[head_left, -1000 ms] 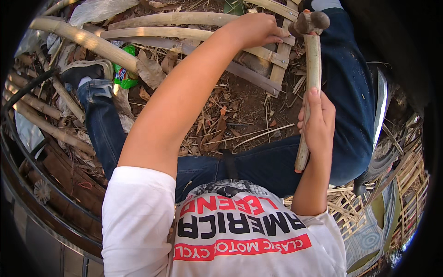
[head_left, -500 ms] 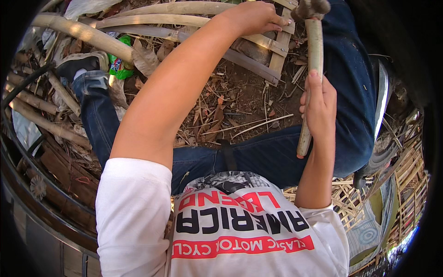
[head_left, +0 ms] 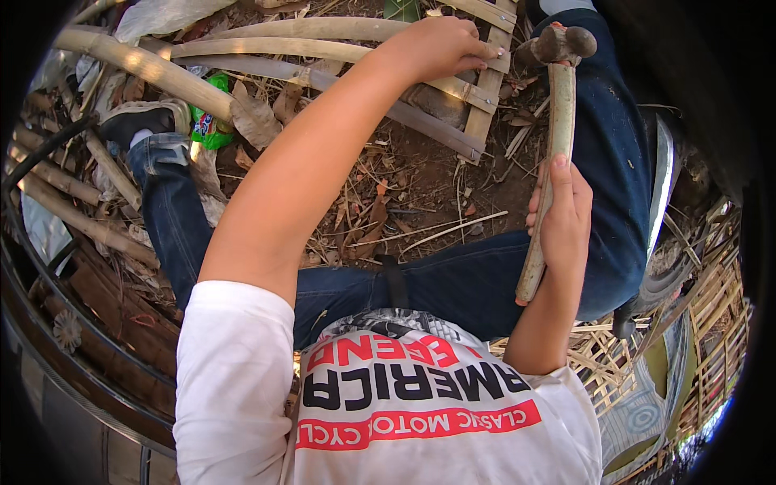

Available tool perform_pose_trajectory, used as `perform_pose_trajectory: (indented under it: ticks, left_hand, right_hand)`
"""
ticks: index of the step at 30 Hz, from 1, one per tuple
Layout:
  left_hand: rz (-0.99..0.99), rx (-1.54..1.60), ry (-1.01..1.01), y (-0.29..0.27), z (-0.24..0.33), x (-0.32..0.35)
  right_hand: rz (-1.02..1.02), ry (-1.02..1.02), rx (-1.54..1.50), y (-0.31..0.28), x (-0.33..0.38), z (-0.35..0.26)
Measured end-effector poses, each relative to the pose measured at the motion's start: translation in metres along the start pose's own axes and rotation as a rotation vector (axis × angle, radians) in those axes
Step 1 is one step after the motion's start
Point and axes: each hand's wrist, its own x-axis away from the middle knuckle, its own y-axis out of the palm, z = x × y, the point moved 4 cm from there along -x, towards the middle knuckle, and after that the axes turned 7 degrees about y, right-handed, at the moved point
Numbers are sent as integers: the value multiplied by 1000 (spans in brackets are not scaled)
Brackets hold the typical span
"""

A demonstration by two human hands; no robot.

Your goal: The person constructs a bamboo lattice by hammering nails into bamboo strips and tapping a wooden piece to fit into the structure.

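My right hand [head_left: 563, 217] grips the pale wooden handle of a hammer [head_left: 556, 121], whose dark metal head is raised at the top of the view. My left hand [head_left: 440, 44] reaches far forward and rests on a frame of flat bamboo slats [head_left: 478, 113] lying on the ground. The hammer head hangs just right of that hand, above the slats. I sit with legs in blue jeans [head_left: 170, 210] spread to either side of the frame.
Long bamboo poles [head_left: 145, 65] lie across the upper left. Dry leaves and twigs [head_left: 380, 210] cover the dirt between my legs. A green wrapper [head_left: 208, 125] lies by my left shoe [head_left: 137, 117]. Woven bamboo panels [head_left: 711, 307] sit at the right.
The hammer has shifted slightly right and down relative to the slats; my left hand stays on the bamboo frame. The view has tilted a little.
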Motion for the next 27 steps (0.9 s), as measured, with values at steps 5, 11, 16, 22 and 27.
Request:
perform_pose_trajectory:
  ticks: [5,11,16,22,27]
  left_hand:
    - [59,-14,-35,-6,2,6]
    - [65,-283,-17,-5,18,12]
    - [78,-483,48,-2,25,14]
    - [-33,-562,3,-3,38,10]
    - [-128,-558,11,-4,38,7]
  right_hand:
    - [-28,-21,-9,-1,-4,4]
    - [-34,-35,8,0,-6,3]
    - [-49,-17,64,2,-10,11]
    - [-26,-26,75,3,-11,8]
    - [-39,18,9,2,-7,3]
